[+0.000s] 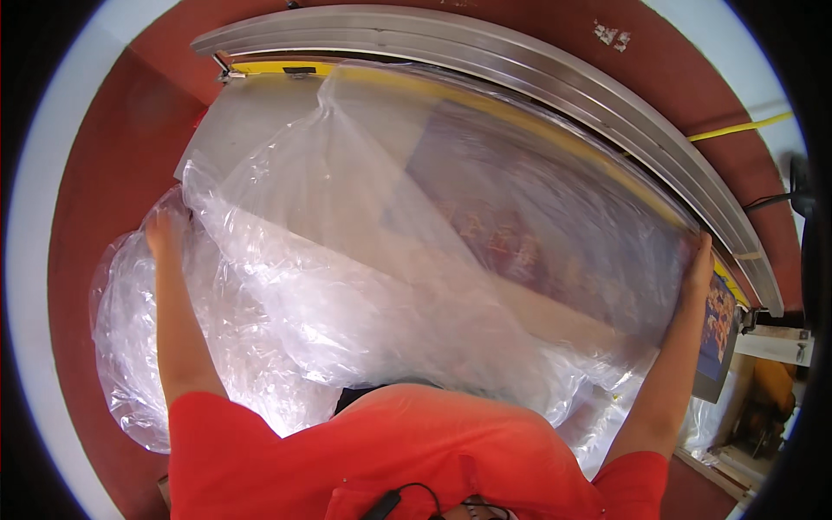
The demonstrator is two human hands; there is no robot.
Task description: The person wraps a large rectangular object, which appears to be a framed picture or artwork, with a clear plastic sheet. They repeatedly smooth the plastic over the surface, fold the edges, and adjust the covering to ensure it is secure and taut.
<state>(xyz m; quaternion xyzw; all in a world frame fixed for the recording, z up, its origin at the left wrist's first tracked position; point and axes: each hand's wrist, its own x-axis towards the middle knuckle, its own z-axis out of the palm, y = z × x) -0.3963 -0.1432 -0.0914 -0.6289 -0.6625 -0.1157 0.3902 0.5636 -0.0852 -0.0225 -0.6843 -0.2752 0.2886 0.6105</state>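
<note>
A large sheet of clear plastic film (pixel 347 295) spreads across the work surface in front of me, wrinkled and shiny. My right hand (pixel 698 256) grips its far right edge, beside the end of a long metal bar. On the left, my left hand (pixel 163 227) is closed on bunched film, its fingertips partly veiled by the plastic. Both arms are stretched wide apart. Beneath the film lies a dark printed panel (pixel 546 208) with reddish and pale markings, seen hazily. Film is drawn up in a fold near the far side.
A long curved-looking silver metal bar (pixel 485 43) runs along the far side, with a yellow strip (pixel 260 68) below it. Loose film heaps at the left (pixel 130 347). A yellow cord (pixel 741 128) crosses the upper right. Another printed panel (pixel 718 334) shows at the right.
</note>
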